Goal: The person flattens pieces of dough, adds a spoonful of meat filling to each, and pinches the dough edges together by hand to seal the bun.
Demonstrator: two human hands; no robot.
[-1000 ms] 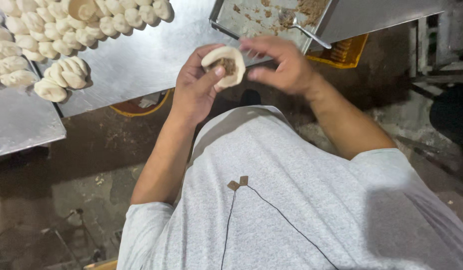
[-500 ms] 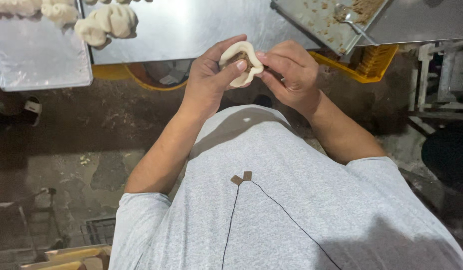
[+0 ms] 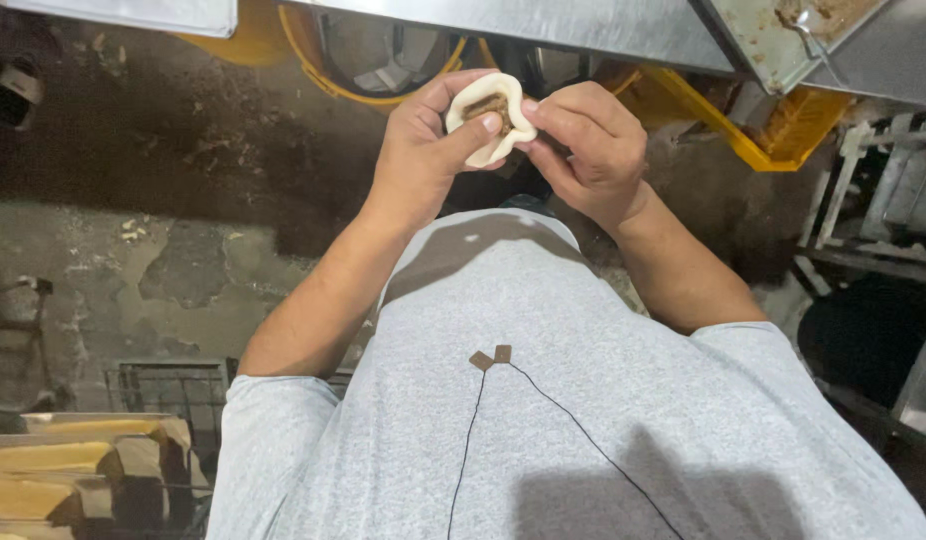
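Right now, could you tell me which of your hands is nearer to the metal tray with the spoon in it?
Right. The right hand pinches the dumpling just below-left of the tray; the left hand sits farther left.

A round white dough wrapper [image 3: 490,118], edges partly pleated, cups brown filling [image 3: 486,104].

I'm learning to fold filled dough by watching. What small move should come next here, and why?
Probably another pinch of the rim by the right hand. The dough round sits cupped in the left hand, its edge only partly gathered, and the brown filling shows under the left thumb.
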